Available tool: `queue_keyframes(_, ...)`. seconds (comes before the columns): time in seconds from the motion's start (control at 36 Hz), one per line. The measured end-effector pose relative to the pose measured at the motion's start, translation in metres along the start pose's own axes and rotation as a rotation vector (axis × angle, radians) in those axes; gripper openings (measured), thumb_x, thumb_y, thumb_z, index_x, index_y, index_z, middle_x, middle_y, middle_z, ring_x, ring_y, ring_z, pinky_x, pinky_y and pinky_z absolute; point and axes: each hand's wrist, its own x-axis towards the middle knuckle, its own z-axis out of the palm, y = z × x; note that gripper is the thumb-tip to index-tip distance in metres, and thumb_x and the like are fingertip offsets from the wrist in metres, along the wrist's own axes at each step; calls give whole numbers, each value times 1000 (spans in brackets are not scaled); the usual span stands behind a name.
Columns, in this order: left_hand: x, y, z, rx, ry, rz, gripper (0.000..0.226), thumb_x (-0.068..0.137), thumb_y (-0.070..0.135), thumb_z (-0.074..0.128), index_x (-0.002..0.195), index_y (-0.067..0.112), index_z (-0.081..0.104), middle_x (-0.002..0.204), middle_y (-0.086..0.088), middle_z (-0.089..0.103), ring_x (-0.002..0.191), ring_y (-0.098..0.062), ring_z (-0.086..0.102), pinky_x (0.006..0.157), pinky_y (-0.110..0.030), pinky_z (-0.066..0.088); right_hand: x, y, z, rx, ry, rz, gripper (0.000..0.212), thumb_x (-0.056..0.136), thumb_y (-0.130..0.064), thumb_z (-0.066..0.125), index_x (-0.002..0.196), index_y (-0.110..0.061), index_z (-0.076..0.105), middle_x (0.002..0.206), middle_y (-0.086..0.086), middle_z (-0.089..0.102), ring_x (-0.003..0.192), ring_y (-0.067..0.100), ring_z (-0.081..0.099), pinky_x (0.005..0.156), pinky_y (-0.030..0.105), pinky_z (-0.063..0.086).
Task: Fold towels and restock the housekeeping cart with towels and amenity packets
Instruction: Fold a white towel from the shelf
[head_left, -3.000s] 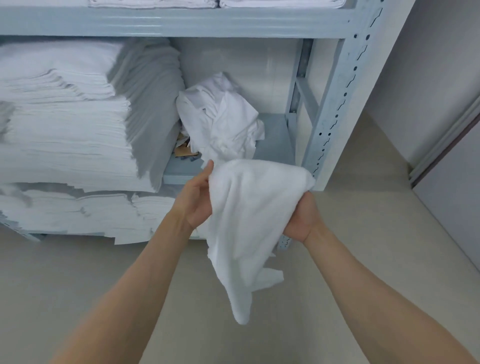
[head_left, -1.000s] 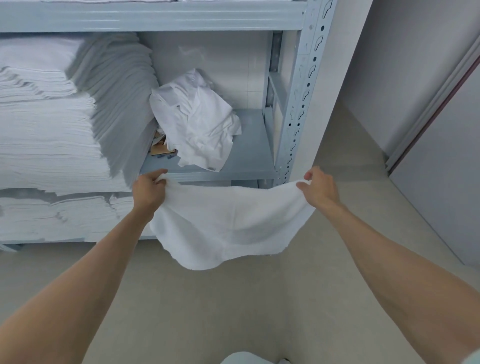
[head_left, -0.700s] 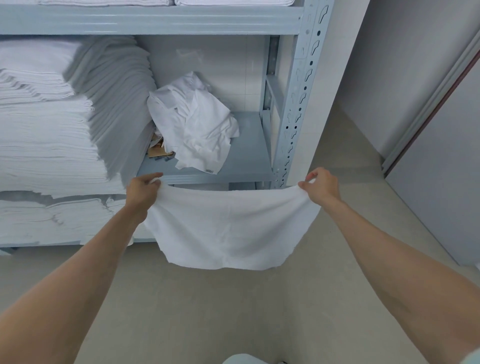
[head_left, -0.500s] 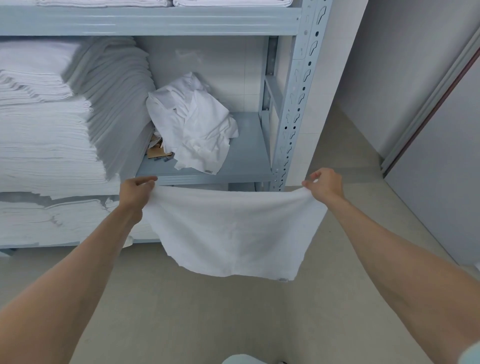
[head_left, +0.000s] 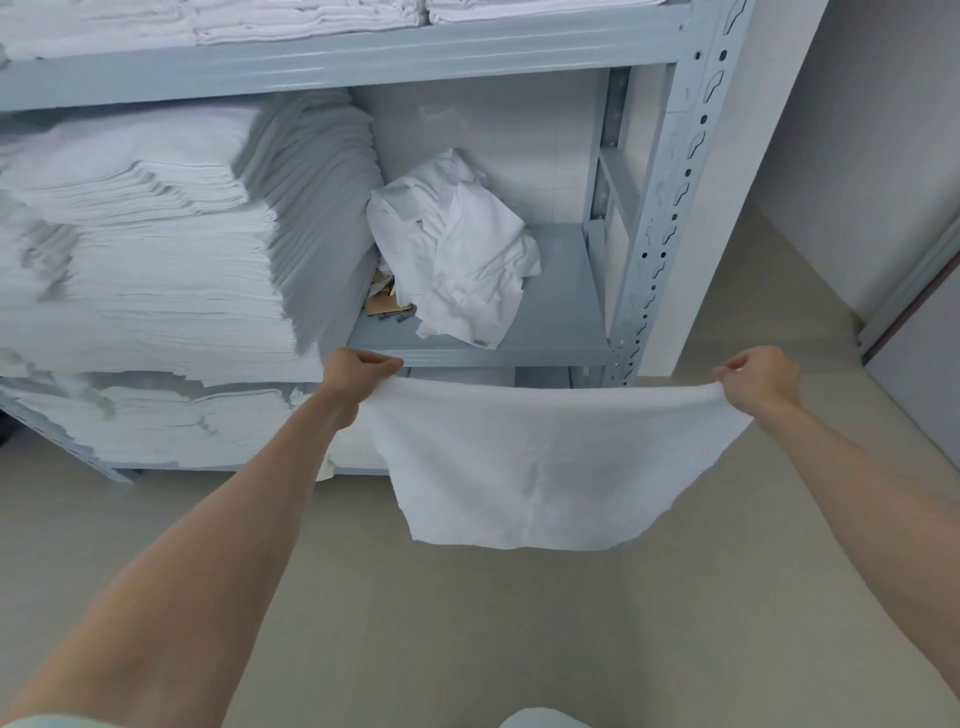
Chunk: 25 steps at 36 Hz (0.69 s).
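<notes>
From the head view, the towel (head_left: 540, 467) that hung bunched between both hands three seconds ago is now drawn out wide and flat — the shake-out looks done, so the first fold can probably begin. The left hand (head_left: 353, 374) and right hand (head_left: 761, 374) each pinch a top corner, fingers curled on the cloth. The towel hangs in the air in front of the shelf rack (head_left: 660, 218), above the floor — white, soft, faintly creased down the middle, lower edge slightly uneven.
</notes>
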Motion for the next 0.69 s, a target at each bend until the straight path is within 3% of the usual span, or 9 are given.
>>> queue_keyframes(0.08, -2, 3, -2, 42, -61, 22, 14, 75, 21, 87, 80, 11, 78, 85, -3, 75, 84, -20, 67, 72, -26, 52, 1, -2, -2, -6, 2, 0, 16, 92, -7, 64, 101, 0, 76, 109, 22, 71, 109, 40, 60, 81, 35, 46)
queue_keyframes(0.22, -5, 7, 0, 255, -185, 138, 30, 67, 30, 92, 88, 12, 81, 90, 6, 65, 84, -4, 57, 72, -22, 44, 2, -5, -4, 36, 35, 38, 18, 93, -2, 57, 96, 4, 74, 108, 25, 69, 106, 42, 61, 85, 42, 51)
queue_keyframes(0.28, -5, 7, 1, 349, -208, 187, 38, 66, 30, 92, 96, 11, 80, 93, 5, 65, 85, -6, 57, 74, -25, 47, 3, -5, -5, 64, 39, 49, 18, 95, -6, 58, 98, 3, 73, 110, 25, 68, 108, 42, 60, 86, 41, 50)
queue_keyframes(0.36, -4, 4, 3, 410, -166, 215, 39, 66, 25, 93, 93, 2, 78, 98, -8, 69, 91, -24, 62, 82, -41, 51, 3, -4, -7, 113, 49, 41, 18, 96, -10, 61, 101, 2, 73, 114, 23, 68, 111, 40, 60, 88, 38, 47)
queue_keyframes(0.53, 0, 0, 6, 432, -90, 275, 42, 70, 21, 91, 59, 4, 55, 68, -6, 38, 62, -19, 37, 62, -32, 30, 4, -1, -5, 209, 8, 18, 19, 93, -18, 67, 101, -2, 74, 117, 18, 69, 114, 33, 59, 82, 29, 40)
queue_keyframes(0.61, 3, 0, 4, 391, -31, 260, 37, 70, 22, 91, 72, -8, 70, 78, -4, 51, 73, -18, 48, 68, -37, 41, 5, -1, -5, 230, -39, -9, 32, 89, -32, 72, 101, -2, 73, 117, 16, 69, 107, 27, 59, 82, 29, 40)
queue_keyframes(0.69, 4, 1, 5, 381, -4, 277, 25, 70, 22, 91, 75, 4, 75, 74, -2, 57, 67, -16, 51, 67, -35, 45, 5, -2, -5, 252, -139, -61, 44, 83, -45, 77, 99, -4, 72, 114, 12, 68, 102, 18, 55, 82, 29, 39)
